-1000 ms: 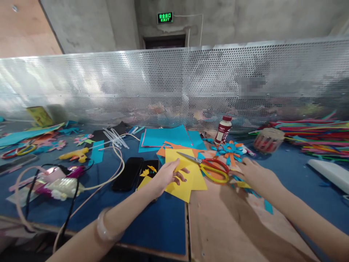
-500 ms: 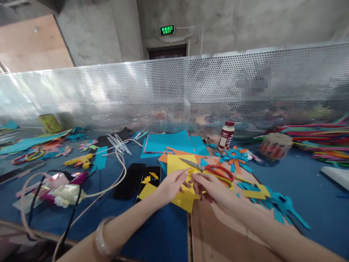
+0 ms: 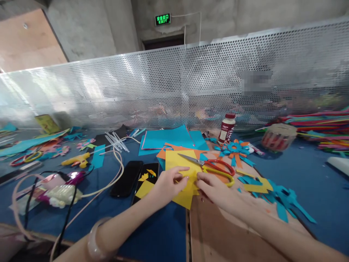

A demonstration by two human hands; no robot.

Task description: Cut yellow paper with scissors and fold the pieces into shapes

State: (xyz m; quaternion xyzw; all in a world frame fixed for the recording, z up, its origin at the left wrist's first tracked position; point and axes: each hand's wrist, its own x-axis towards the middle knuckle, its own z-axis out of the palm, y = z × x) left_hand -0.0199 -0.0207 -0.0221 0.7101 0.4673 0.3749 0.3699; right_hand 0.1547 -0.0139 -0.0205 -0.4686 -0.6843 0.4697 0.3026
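Note:
My left hand (image 3: 169, 182) is over the left part of a yellow paper sheet (image 3: 180, 159), its index finger and thumb apart. To the right, my right hand (image 3: 211, 185) has its fingers curled together at the sheet's right edge; whatever they hold is hidden against the yellow. Scissors (image 3: 191, 159) with one red and one yellow handle lie just beyond my hands, blades across the sheet. A yellow paper square (image 3: 144, 189) and small yellow cut pieces (image 3: 143, 177) rest on a phone (image 3: 148, 170) beside my left wrist.
Blue paper sheets (image 3: 165, 139) lie behind, with a bottle (image 3: 226, 129) and a blue-orange paper flower (image 3: 235, 150) to the right. At left are another phone (image 3: 127, 178), a yellow glue gun (image 3: 77, 160) and cables (image 3: 103, 191). A perforated metal screen (image 3: 131, 87) stands at the back.
My hands, which were close together over the sheet, have moved apart. My left thumb and index finger have spread, while my right hand stays near the sheet's right edge.

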